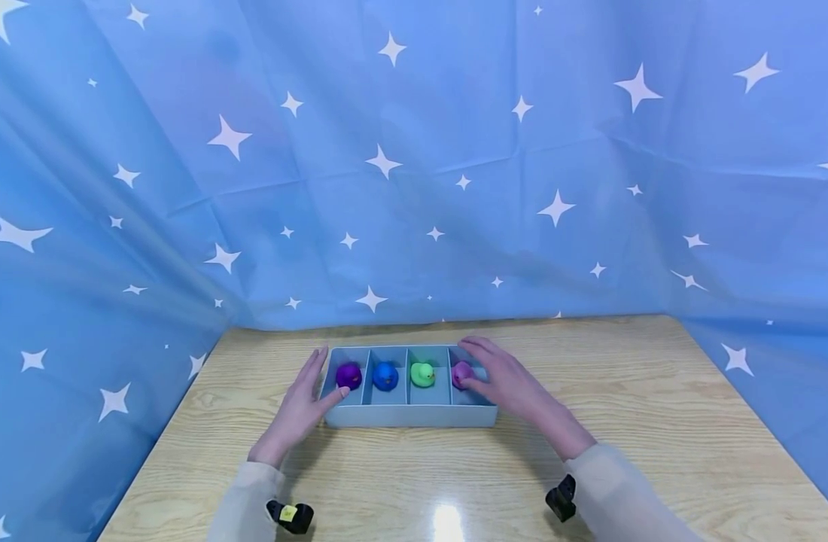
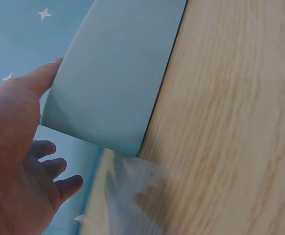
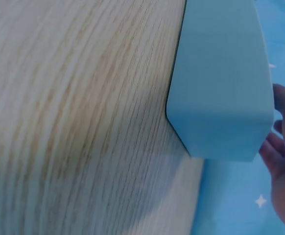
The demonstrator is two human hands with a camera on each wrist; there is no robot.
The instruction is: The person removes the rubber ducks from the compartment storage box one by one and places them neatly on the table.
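Observation:
A light blue divided box (image 1: 410,416) sits on the table with one rubber duck in each compartment. From left to right lie a dark purple duck (image 1: 349,376), a blue duck (image 1: 385,376), a green duck (image 1: 423,374) and a pinkish-purple duck (image 1: 462,373). My left hand (image 1: 299,412) is at the box's left end, its thumb reaching over the rim and its fingers spread along the outside. At the right end, my right hand (image 1: 512,380) extends its thumb and fingers over the last compartment, partly covering that duck. Whether it touches the duck, I cannot tell.
The box stands on a wood-grain table (image 1: 400,482). Behind and beside the table hangs a blue cloth (image 1: 455,248) with white stars. Black wrist cameras are strapped over the light sleeves (image 1: 246,500).

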